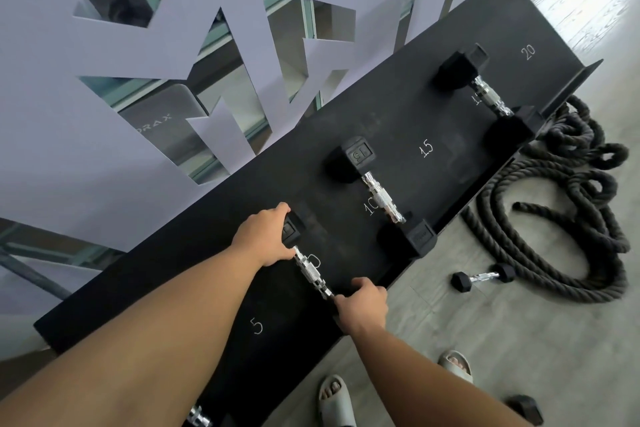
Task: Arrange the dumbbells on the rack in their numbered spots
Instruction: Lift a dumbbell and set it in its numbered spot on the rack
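A black rack shelf (180, 274) runs diagonally, with chalk numbers 5, 10, 15 and 20 on it. My left hand (265, 236) grips the far head of a black dumbbell with a chrome handle (311, 272); my right hand (362, 305) grips its near head at the shelf's front edge. This dumbbell lies across the shelf between the 5 and the 10. A dumbbell stamped 15 (379, 196) rests beside the 10 mark. A larger dumbbell (488, 95) lies between the 15 and 20 marks.
A small dumbbell (483, 277) lies on the grey floor beside a coiled black battle rope (571, 218). Another dark weight (528, 409) sits at the lower right. My sandalled feet (337, 399) stand by the rack. A cut-out grey partition (121, 55) stands behind it.
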`<state>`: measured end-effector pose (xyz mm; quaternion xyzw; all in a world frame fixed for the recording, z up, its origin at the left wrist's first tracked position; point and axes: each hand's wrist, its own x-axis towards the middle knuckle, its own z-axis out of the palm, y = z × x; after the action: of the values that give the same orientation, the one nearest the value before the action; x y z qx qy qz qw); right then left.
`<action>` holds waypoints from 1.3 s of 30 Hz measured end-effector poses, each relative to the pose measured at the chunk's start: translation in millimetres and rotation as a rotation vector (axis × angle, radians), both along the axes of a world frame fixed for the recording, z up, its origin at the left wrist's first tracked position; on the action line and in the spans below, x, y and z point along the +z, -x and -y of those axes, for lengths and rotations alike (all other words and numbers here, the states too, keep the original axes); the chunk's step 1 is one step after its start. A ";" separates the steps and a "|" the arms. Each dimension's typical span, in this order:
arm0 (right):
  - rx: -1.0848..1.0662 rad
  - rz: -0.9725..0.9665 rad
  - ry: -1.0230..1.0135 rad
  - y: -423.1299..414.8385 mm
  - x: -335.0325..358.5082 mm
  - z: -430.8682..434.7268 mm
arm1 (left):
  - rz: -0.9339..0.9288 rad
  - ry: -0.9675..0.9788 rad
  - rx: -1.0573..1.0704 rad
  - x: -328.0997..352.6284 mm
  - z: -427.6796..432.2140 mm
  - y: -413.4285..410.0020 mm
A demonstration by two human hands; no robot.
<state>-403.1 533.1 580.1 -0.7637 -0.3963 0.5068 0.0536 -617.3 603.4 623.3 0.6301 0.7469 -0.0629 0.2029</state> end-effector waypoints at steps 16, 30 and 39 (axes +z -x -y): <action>0.031 -0.045 -0.083 -21.2 -3.7 -12.7 | -0.063 -0.022 0.044 -6.6 1.6 -8.1; 0.060 -0.141 -0.187 -21.4 37.2 -33.7 | 0.000 0.023 0.083 14.7 13.7 -1.6; -0.045 -0.139 -0.295 -64.7 102.2 -86.7 | 0.023 -0.223 -0.063 128.1 -55.3 -50.4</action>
<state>-338.4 619.7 682.3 -0.7193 -0.4447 0.4933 0.2040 -566.9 658.6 751.4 0.6725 0.7268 0.0216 0.1379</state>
